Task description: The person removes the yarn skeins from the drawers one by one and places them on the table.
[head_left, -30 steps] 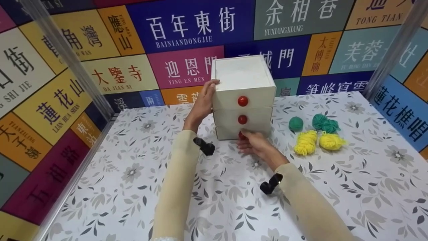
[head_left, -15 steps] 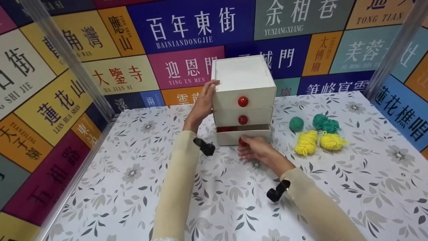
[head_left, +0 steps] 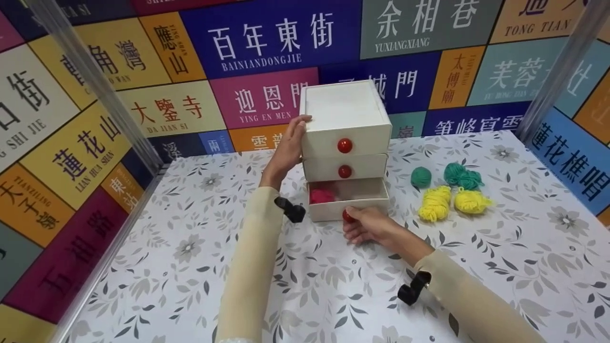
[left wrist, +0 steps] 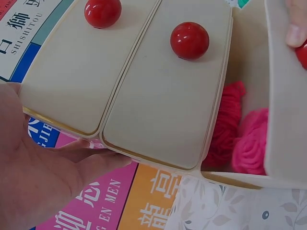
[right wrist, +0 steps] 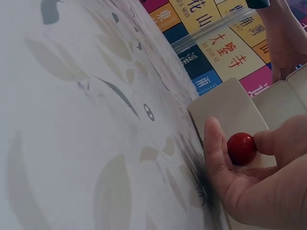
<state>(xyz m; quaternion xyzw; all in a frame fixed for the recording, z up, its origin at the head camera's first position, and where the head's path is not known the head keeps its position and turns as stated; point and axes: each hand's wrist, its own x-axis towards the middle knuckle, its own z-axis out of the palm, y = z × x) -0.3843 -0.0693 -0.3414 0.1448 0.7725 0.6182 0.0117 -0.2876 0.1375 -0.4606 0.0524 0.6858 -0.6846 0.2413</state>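
A white three-drawer cabinet (head_left: 345,104) with round red knobs stands at the back of the table. Its bottom drawer (head_left: 326,212) is pulled partway out. My right hand (head_left: 376,226) pinches that drawer's red knob (right wrist: 241,148) between thumb and fingers. Against the cabinet's left side rests my left hand (head_left: 287,148), fingertips at the top edge and other fingers along the side wall. Inside the drawer, at its left end, lie a dark red yarn bundle (left wrist: 225,127) and a bright pink yarn ball (left wrist: 253,141). The upper two drawers are closed.
Right of the cabinet lie green yarn balls (head_left: 421,176) and two yellow yarn bundles (head_left: 434,203). A floral cloth (head_left: 186,247) covers the table. Behind stands a wall of coloured sign panels (head_left: 267,43), with clear posts (head_left: 553,66) at the corners.
The bottom drawer has gone from closed to partway out, drawn toward me by the right hand on its knob. Pink yarn has come into view inside. The left hand stays on the cabinet's side.
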